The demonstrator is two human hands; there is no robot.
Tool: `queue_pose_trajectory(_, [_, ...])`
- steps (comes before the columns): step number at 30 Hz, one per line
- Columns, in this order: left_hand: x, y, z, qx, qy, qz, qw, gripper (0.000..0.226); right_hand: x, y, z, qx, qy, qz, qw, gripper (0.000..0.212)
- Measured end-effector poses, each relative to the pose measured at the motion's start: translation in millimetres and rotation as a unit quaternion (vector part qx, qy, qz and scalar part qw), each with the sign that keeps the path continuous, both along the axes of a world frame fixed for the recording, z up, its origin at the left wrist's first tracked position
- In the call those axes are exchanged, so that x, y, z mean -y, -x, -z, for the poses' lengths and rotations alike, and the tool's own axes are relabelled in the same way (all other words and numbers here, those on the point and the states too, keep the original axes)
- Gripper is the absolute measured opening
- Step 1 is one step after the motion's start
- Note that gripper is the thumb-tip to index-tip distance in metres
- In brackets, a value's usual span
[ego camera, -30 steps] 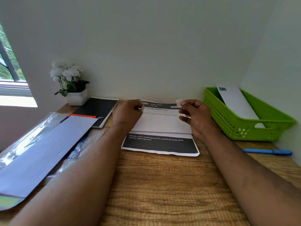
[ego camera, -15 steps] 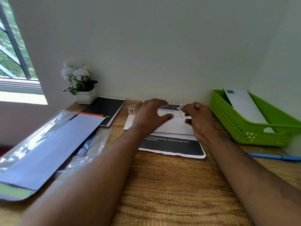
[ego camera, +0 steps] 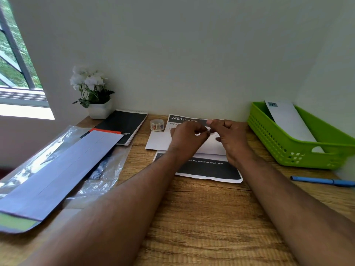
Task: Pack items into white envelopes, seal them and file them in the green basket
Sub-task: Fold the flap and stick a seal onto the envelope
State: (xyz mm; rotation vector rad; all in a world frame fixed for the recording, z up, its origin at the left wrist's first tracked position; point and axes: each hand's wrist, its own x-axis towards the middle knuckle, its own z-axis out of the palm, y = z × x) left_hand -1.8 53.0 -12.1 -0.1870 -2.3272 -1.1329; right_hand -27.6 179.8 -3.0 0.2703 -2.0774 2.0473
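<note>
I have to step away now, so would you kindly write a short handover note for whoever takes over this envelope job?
Left hand and right hand: both pinch a small piece of tape above the envelope.
Envelope lies on the printed sheet at the back of the desk; tape roll stands just left of it.
Done: one envelope already leans in the basket.
Left: tape the flap shut, then file this envelope in the basket. Spare envelopes lie at the left.
</note>
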Motion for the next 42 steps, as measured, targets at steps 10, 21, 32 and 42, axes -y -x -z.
queue_pose_trajectory(10, [14,1,-10,0.137,-0.174,0.101,0.970,0.020,-29,11,-4,0.020,-0.030,-0.065,0.997,0.020])
queue_pose_trajectory(21, [16,4,-4,0.138,-0.142,0.124,0.972,0.018,-29,11,-2,-0.069,-0.109,-0.089,0.988,0.027])
queue_pose_trajectory(32, [7,13,4,0.103,0.194,-0.004,0.976,0.027,-63,26,-2,-0.066,-0.064,0.037,0.995,0.031])
queue_pose_trajectory(42, [-40,38,-1,0.054,0.158,0.051,0.985,0.022,-80,46,16,0.024,-0.106,0.062,0.992,0.041])
